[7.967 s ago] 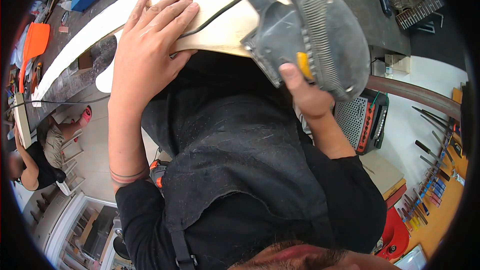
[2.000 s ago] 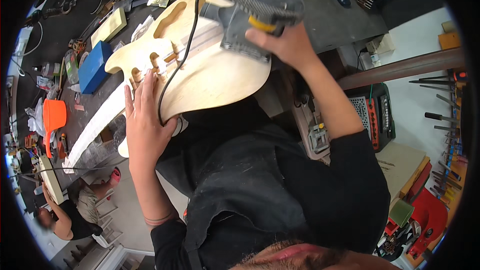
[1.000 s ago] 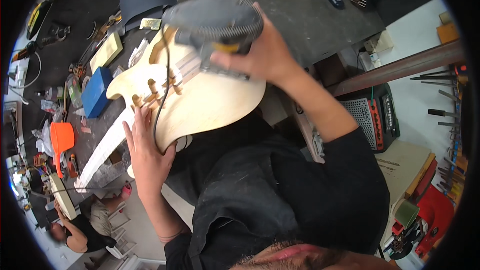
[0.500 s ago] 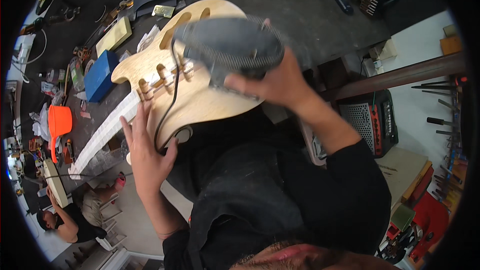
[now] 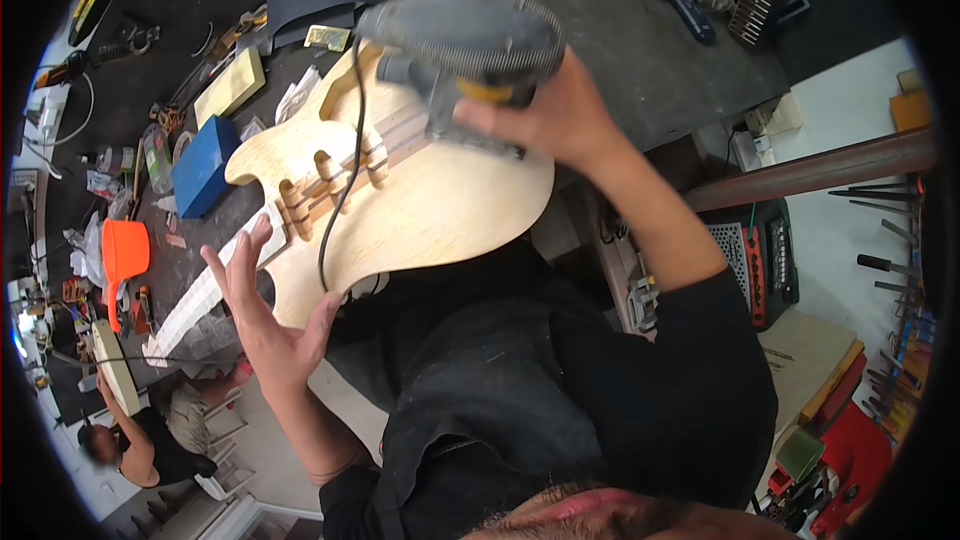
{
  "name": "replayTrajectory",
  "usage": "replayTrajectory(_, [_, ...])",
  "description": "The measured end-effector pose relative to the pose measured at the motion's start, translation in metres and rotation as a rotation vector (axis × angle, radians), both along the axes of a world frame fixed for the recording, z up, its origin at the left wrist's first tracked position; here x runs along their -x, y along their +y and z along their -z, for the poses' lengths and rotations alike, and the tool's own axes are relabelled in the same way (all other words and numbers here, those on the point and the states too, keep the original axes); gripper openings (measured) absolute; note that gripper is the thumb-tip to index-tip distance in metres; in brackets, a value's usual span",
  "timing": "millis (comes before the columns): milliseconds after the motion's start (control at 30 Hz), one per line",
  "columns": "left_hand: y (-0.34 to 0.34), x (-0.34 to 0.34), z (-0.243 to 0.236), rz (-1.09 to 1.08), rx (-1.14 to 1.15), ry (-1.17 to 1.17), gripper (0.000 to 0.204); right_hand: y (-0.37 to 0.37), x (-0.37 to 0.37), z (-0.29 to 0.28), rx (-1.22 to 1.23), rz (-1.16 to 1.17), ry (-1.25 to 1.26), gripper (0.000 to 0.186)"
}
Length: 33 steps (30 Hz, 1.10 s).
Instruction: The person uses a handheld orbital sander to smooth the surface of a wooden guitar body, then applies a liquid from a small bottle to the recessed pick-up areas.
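A pale unfinished wooden guitar body with routed cavities lies at the bench's edge, a white-covered neck running down to the left. My right hand is closed on a black-and-grey power sander with a yellow part, which sits over the body's upper right area and looks slightly blurred. Its black cord crosses the body. My left hand is raised at the body's lower left, by the neck, with fingers spread and bent; whether the thumb touches the edge I cannot tell.
The dark bench holds a blue block, an orange scoop, a cream block and several tools. A metal beam, an amplifier and wall-hung files are at the right. Another person works at the left.
My left hand has lifted off the guitar body and moved left, fingers apart. The sander in my right hand has shifted slightly up from half a second ago.
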<state>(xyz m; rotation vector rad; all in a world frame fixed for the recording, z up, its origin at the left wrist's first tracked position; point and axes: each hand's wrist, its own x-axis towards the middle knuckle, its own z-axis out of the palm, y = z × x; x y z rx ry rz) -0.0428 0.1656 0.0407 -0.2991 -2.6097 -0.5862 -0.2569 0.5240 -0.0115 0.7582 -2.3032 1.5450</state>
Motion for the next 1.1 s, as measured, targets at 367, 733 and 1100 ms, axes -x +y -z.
replayTrajectory(367, [0.005,-0.009,-0.008,-0.01,0.069,0.018,0.101,0.01,0.024,-0.001,-0.062,0.006,-0.055,0.06])
replayTrajectory(733, [0.007,-0.002,-0.011,-0.028,0.177,-0.104,0.089,0.002,-0.033,-0.007,-0.11,-0.049,-0.012,0.075])
replayTrajectory(1100, [0.035,0.008,0.011,-0.055,0.128,-0.161,0.075,-0.004,0.007,-0.006,-0.08,0.045,-0.05,0.064])
